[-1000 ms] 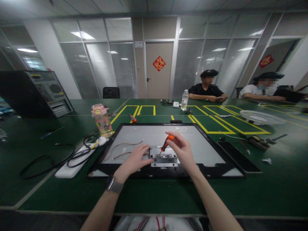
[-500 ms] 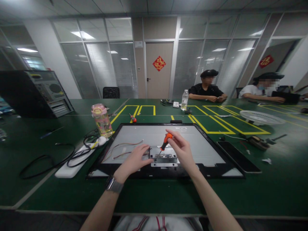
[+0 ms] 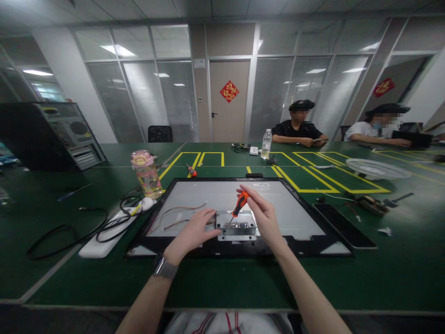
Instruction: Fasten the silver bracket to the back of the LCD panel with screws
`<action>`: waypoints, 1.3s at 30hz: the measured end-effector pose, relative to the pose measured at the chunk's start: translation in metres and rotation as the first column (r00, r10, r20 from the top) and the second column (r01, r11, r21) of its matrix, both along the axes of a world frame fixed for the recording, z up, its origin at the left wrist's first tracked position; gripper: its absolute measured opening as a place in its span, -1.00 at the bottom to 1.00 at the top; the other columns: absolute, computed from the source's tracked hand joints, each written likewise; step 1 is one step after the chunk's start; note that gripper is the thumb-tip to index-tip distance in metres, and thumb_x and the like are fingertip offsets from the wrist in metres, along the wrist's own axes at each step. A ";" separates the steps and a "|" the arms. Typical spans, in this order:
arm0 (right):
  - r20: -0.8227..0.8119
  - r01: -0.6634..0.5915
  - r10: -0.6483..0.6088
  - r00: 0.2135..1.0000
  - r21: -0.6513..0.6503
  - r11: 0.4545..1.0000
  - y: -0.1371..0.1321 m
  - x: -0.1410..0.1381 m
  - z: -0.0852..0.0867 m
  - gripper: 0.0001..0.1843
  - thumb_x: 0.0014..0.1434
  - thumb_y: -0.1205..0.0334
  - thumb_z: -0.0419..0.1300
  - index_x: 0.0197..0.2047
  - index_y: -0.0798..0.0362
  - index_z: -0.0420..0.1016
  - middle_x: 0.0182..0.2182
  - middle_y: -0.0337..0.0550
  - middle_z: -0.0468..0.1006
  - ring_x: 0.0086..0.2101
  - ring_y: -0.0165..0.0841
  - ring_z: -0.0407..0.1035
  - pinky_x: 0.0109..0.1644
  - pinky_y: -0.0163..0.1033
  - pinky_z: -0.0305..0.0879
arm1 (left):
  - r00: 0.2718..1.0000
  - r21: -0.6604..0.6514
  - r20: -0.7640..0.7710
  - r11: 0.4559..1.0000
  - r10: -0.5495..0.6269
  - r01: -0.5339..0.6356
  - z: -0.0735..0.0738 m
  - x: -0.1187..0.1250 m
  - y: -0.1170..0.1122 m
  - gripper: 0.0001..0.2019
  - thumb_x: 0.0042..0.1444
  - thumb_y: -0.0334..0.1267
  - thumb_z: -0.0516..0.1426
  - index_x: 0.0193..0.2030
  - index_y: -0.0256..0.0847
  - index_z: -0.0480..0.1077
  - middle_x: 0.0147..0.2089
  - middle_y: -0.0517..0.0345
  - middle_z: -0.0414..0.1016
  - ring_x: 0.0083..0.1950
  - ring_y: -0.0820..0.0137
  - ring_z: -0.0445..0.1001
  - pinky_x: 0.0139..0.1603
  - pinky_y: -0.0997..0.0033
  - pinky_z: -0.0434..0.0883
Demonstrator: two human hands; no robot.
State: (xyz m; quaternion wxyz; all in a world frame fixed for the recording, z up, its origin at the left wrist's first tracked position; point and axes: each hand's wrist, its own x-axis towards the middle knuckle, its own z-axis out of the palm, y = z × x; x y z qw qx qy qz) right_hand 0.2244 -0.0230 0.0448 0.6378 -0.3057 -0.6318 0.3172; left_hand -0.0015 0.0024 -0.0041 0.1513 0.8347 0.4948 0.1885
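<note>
A screwdriver with an orange and black handle leans over a silver metal bracket that has port sockets along it. Between the thumb and fairly straight fingers of my right hand is the top of that handle. The shaft slants down to the bracket's left part; its exact tip is too small to make out. My left hand grips the bracket's left end, thumb by the lower edge and fingertips by the upper one. Underneath lies a flat display panel, grey-backed with a black frame. Thin wires rest on its left side.
Left of the panel are a white power strip with black cables, a pink-lidded bottle and a computer case. To the right lie a phone-like black slab and a white ring-shaped part. Two people sit across the table.
The screwdriver's handle has turned about its length, showing a different orange and black pattern. My right fingers have shifted slightly on it. My left hand stays in place.
</note>
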 end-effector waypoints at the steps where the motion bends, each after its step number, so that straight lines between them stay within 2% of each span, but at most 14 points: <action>1: -0.008 -0.020 0.020 1.000 -0.014 1.000 0.000 0.000 0.000 -0.66 0.29 0.11 0.11 0.11 -0.12 0.48 -0.05 -0.12 0.56 -0.01 -0.20 0.42 0.13 0.00 0.28 | 1.000 0.001 0.002 1.000 0.000 0.000 0.000 0.000 0.000 -0.40 0.13 0.04 0.16 0.26 -0.18 0.26 0.35 -0.09 0.21 0.36 0.11 0.18 0.36 0.08 0.12; 3: -0.026 -0.033 0.032 0.999 -0.029 0.999 0.000 0.000 -0.001 -0.68 0.26 0.13 0.15 0.08 -0.13 0.50 -0.11 -0.14 0.57 -0.05 -0.22 0.44 0.10 -0.03 0.31 | 1.000 -0.001 -0.001 1.000 0.003 -0.003 0.000 0.000 0.000 -0.40 0.12 0.05 0.16 0.26 -0.17 0.26 0.35 -0.08 0.21 0.37 0.11 0.17 0.36 0.08 0.12; 6: -0.036 0.005 -0.005 0.999 -0.010 1.000 0.002 0.000 -0.002 -0.76 0.14 0.15 0.28 -0.09 -0.11 0.59 -0.22 -0.17 0.56 -0.19 -0.27 0.46 -0.06 -0.14 0.40 | 1.000 -0.014 -0.015 1.000 0.015 -0.015 0.003 0.000 -0.002 -0.39 0.13 0.04 0.16 0.27 -0.18 0.25 0.36 -0.08 0.20 0.38 0.10 0.15 0.37 0.08 0.11; 8: -0.027 0.032 -0.032 0.999 0.002 0.999 0.002 0.000 -0.001 -0.79 0.12 0.15 0.29 -0.14 -0.09 0.61 -0.25 -0.17 0.54 -0.23 -0.29 0.45 -0.11 -0.17 0.41 | 1.000 -0.022 -0.023 1.000 0.018 -0.019 0.005 0.001 -0.003 -0.40 0.13 0.03 0.15 0.27 -0.19 0.25 0.36 -0.09 0.19 0.38 0.10 0.15 0.37 0.08 0.10; 11: -0.013 0.026 -0.026 1.000 -0.009 1.000 0.001 0.001 -0.001 -0.75 0.22 0.11 0.19 -0.06 -0.09 0.59 -0.15 -0.13 0.57 -0.12 -0.23 0.45 0.03 -0.09 0.36 | 1.000 -0.016 -0.013 1.000 0.012 -0.012 0.006 0.001 -0.004 -0.41 0.13 0.04 0.15 0.26 -0.17 0.26 0.36 -0.08 0.20 0.37 0.11 0.17 0.36 0.07 0.11; 14: -0.033 -0.048 0.047 0.998 -0.054 0.997 0.001 0.000 -0.002 -0.67 0.28 0.10 0.12 0.08 -0.11 0.50 -0.06 -0.11 0.58 -0.03 -0.19 0.45 0.14 0.03 0.29 | 1.000 -0.020 -0.010 1.000 0.010 -0.010 0.005 0.001 -0.003 -0.40 0.13 0.05 0.15 0.26 -0.17 0.26 0.37 -0.08 0.19 0.38 0.11 0.15 0.37 0.06 0.09; 16: -0.041 -0.056 0.054 0.998 -0.060 0.997 0.001 -0.001 -0.002 -0.66 0.26 0.09 0.15 0.08 -0.11 0.50 -0.09 -0.11 0.60 -0.06 -0.19 0.46 0.11 0.02 0.33 | 1.000 -0.025 -0.018 1.000 0.012 -0.012 0.005 0.000 -0.003 -0.39 0.13 0.04 0.15 0.27 -0.18 0.25 0.37 -0.09 0.18 0.38 0.11 0.15 0.37 0.06 0.08; 19: -0.016 0.008 -0.008 1.000 -0.024 1.000 0.001 0.000 -0.003 -0.71 0.17 0.09 0.25 -0.03 -0.10 0.57 -0.17 -0.14 0.59 -0.16 -0.24 0.47 -0.02 -0.10 0.41 | 1.000 -0.024 -0.024 1.000 0.013 -0.014 0.004 0.001 -0.002 -0.39 0.14 0.03 0.15 0.27 -0.20 0.24 0.37 -0.11 0.19 0.38 0.10 0.15 0.37 0.06 0.09; 21: 0.006 0.034 -0.034 0.999 -0.006 0.999 0.001 0.000 -0.002 -0.72 0.18 0.09 0.24 -0.04 -0.09 0.58 -0.19 -0.15 0.57 -0.18 -0.26 0.46 -0.05 -0.13 0.41 | 1.000 -0.021 -0.022 1.000 0.015 -0.015 0.005 0.001 -0.002 -0.38 0.14 0.03 0.16 0.27 -0.22 0.24 0.36 -0.12 0.19 0.37 0.10 0.16 0.37 0.07 0.10; 26: 0.012 -0.021 0.021 1.000 -0.026 0.999 0.000 0.000 -0.002 -0.65 0.29 0.07 0.10 0.10 -0.12 0.49 -0.12 -0.13 0.59 -0.06 -0.21 0.45 0.13 0.00 0.30 | 1.000 -0.016 -0.017 1.000 0.004 -0.005 0.005 0.002 -0.003 -0.40 0.14 0.03 0.15 0.26 -0.22 0.26 0.35 -0.10 0.20 0.36 0.10 0.17 0.37 0.07 0.10; 29: -0.002 -0.025 0.025 1.000 -0.031 0.999 0.001 -0.002 -0.002 -0.66 0.24 0.08 0.16 0.08 -0.12 0.50 -0.14 -0.15 0.58 -0.10 -0.23 0.47 0.09 -0.02 0.34 | 1.000 -0.025 -0.022 1.000 0.004 -0.005 0.005 0.001 -0.002 -0.39 0.15 0.03 0.15 0.27 -0.23 0.25 0.36 -0.11 0.20 0.37 0.11 0.16 0.37 0.07 0.09; 33: 0.010 0.048 -0.048 0.999 -0.004 0.999 0.001 -0.002 -0.001 -0.72 0.16 0.14 0.26 -0.03 -0.09 0.58 -0.21 -0.16 0.54 -0.19 -0.28 0.45 -0.03 -0.13 0.41 | 1.000 -0.026 -0.020 1.000 0.008 -0.009 0.004 0.001 -0.002 -0.40 0.14 0.02 0.15 0.27 -0.23 0.25 0.36 -0.11 0.20 0.37 0.11 0.16 0.37 0.07 0.09; 36: 0.023 0.045 -0.045 0.999 0.000 0.999 -0.001 -0.002 0.000 -0.70 0.23 0.12 0.18 0.02 -0.10 0.55 -0.16 -0.13 0.56 -0.11 -0.24 0.44 0.05 -0.07 0.37 | 1.000 -0.020 -0.012 1.000 0.008 -0.008 0.005 0.002 -0.002 -0.41 0.14 0.03 0.15 0.26 -0.20 0.26 0.36 -0.09 0.21 0.37 0.11 0.17 0.37 0.08 0.10; 39: 0.003 -0.018 0.018 1.000 -0.029 0.999 -0.001 -0.002 0.000 -0.66 0.27 0.09 0.13 0.09 -0.12 0.49 -0.06 -0.11 0.58 -0.02 -0.19 0.44 0.15 0.03 0.30 | 1.000 -0.034 -0.013 0.999 0.011 -0.011 0.007 0.003 -0.004 -0.41 0.14 0.02 0.15 0.26 -0.21 0.26 0.36 -0.10 0.20 0.37 0.11 0.16 0.37 0.07 0.09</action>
